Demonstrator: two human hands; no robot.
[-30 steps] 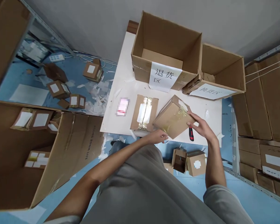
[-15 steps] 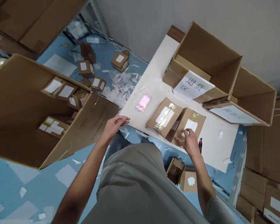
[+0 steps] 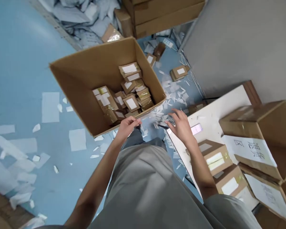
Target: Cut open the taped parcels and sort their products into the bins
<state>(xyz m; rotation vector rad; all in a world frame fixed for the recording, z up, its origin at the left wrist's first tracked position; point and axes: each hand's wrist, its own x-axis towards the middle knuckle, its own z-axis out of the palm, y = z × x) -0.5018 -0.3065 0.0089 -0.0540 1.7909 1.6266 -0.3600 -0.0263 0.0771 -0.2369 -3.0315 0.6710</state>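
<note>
Pinching thumb to fingers, the left hand sits just beside the near rim of a large carton, about mid-frame; whether anything thin is between the fingertips is too small to tell. The right hand, right of centre, has its fingers spread wide and holds nothing.

The large carton stands open at upper centre, its plain brown walls tall and its flaps out of sight. Small boxes with white labels pile up against its right side, some with shiny tape, and beside them stands a longer box bearing several white patches.

At lower right, a white worktop carries two taped, labelled boxes and an open bin with a handwritten sheet; its contents are hidden. White scraps litter the blue floor.
</note>
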